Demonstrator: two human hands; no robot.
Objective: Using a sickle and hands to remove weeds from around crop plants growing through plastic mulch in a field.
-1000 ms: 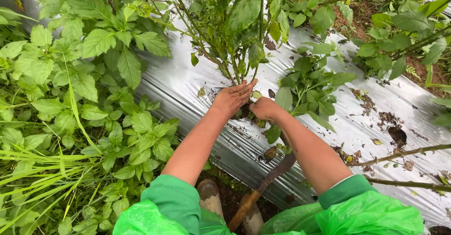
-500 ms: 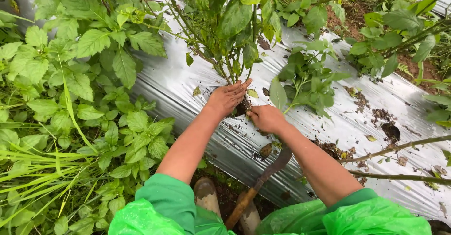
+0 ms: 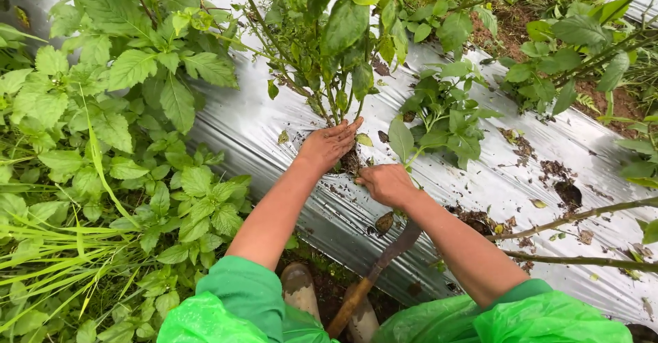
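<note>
Pressing flat beside the plant stems [image 3: 336,106], the left hand [image 3: 327,144] lies open on the soil hole [image 3: 351,159], steadying the base. The right hand [image 3: 385,184] is closed, seemingly on small weeds. Around them lies silver mulch film [image 3: 260,120]; a sickle [image 3: 373,274] rests beneath the arms.

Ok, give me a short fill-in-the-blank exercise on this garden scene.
1. Both hands work at the base of a plant growing through a hole in the ____ plastic sheet.
2. The left hand lies ____, fingers toward the stems.
3. The sickle has a ____ handle.
4. The right hand is closed into a ____.

Missing words: silver; flat; wooden; fist
</note>
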